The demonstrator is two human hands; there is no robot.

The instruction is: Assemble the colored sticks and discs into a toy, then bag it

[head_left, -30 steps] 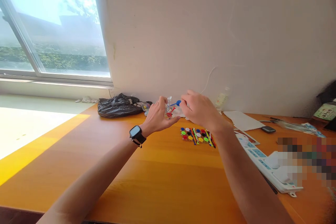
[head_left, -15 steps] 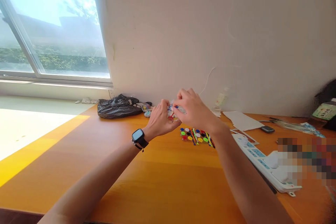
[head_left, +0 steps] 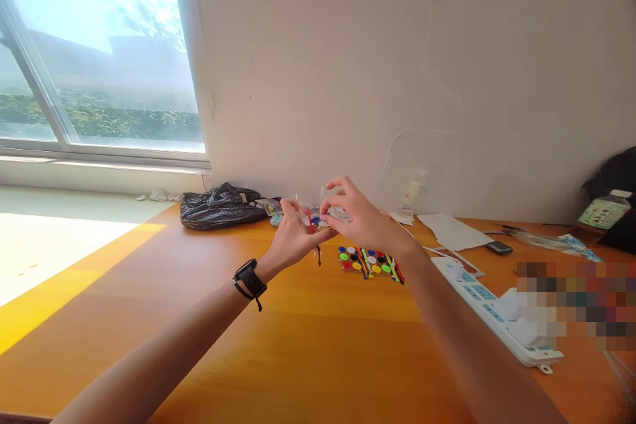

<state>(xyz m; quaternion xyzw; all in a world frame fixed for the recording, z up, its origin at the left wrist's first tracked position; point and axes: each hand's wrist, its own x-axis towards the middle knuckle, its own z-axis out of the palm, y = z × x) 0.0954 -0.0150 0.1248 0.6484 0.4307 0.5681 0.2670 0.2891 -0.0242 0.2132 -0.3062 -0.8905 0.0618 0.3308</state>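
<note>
Above the table, my left hand (head_left: 294, 237), with a black watch on its wrist, grips a clear plastic wrapper (head_left: 313, 218) that has small red and blue parts in or behind it. My right hand (head_left: 362, 215) meets it from the right, with thumb and fingertips curled on the clear film. A thin dark tip pokes out below the left hand; its kind is unclear. Just below the hands, a clear pack of colourful round pieces and sticks (head_left: 356, 266) lies on the table, partly behind my right wrist.
A black plastic bag (head_left: 221, 207) sits by the wall at left. To the right are a white power strip (head_left: 489, 301), a paper sheet (head_left: 453, 232), a small black case (head_left: 499, 248), a clear bottle (head_left: 413, 193) and a labelled bottle (head_left: 602, 213).
My hands have drawn slightly apart, the left one shifting left and turning at the wrist. More of the clear wrapper and its red and blue parts shows between them.
</note>
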